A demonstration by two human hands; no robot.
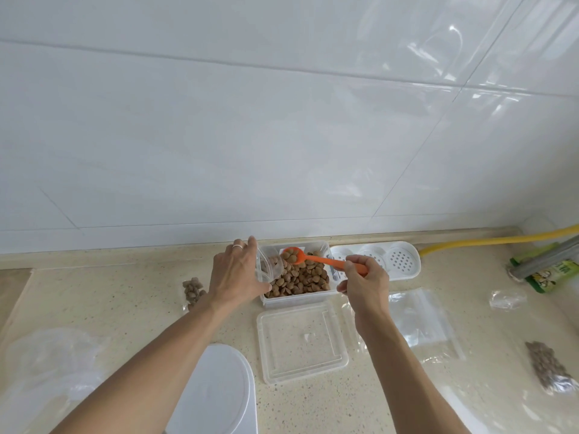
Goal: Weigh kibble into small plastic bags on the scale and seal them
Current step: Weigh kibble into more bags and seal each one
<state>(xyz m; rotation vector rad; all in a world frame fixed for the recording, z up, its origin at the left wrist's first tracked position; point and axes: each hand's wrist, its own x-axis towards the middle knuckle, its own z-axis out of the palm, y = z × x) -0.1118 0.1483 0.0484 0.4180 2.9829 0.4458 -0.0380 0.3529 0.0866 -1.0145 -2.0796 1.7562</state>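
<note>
Overhead, round orange spoon (316,260), knobbly brown kibble (297,281).

Orange spoon (316,260) over brown kibble (297,281) in a clear tub (324,247). Beige speckled surface (141,296). Glossy white wall tiles (250,120). Yellow hose (501,239) and green packet (554,274) at the far right edge.

Left arm: yours reaches forward, bare, toward the kibble tub (326,296).
Left hand (236,272): at the tub's left edge, back up, fingers curled round a small bag, ring on one finger.
Right arm: bare, angled in toward the tub.
Right hand (363,285): at the tub's right edge, fingers pinching a spoon handle.
</note>
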